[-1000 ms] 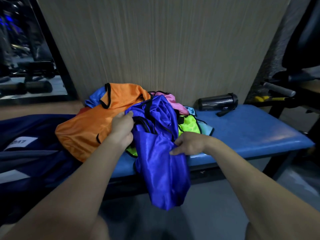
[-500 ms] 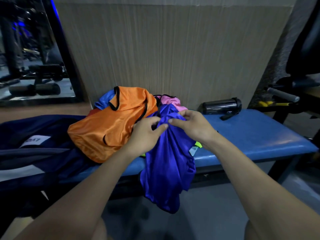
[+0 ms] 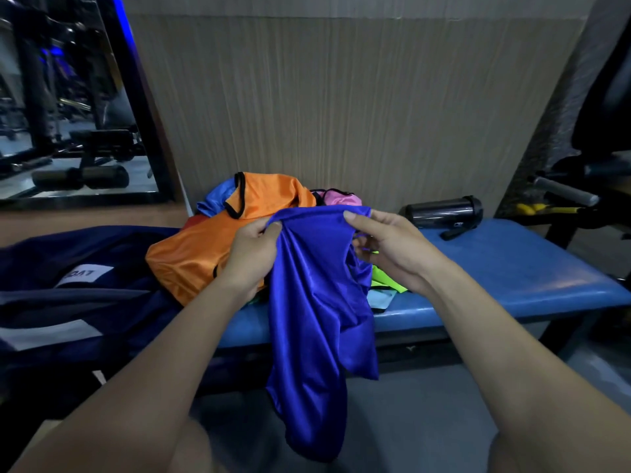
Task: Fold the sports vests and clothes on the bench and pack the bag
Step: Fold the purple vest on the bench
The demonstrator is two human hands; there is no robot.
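Note:
A shiny royal-blue vest (image 3: pixel 314 319) hangs in front of the blue padded bench (image 3: pixel 512 278), its lower end reaching below the bench edge. My left hand (image 3: pixel 251 254) pinches its top edge on the left and my right hand (image 3: pixel 389 249) grips the same edge on the right, stretching it between them. Behind lies a pile of vests: an orange one with black trim (image 3: pixel 218 247) on top, pink (image 3: pixel 338 199), light blue (image 3: pixel 213 199) and neon green (image 3: pixel 386 281) showing around it. A dark navy bag (image 3: pixel 68 302) lies open at the left end.
A dark cylindrical bottle (image 3: pixel 444 211) lies on the bench against the wood-panelled wall. Gym equipment with a grey handle (image 3: pixel 563 191) stands at the right. A mirror (image 3: pixel 61 114) fills the upper left. Grey floor (image 3: pixel 426 421) lies below the bench.
Both hands lifted the blue vest off the pile and came together at its top edge, then drew apart, spreading that edge. The vest now hangs higher and straighter.

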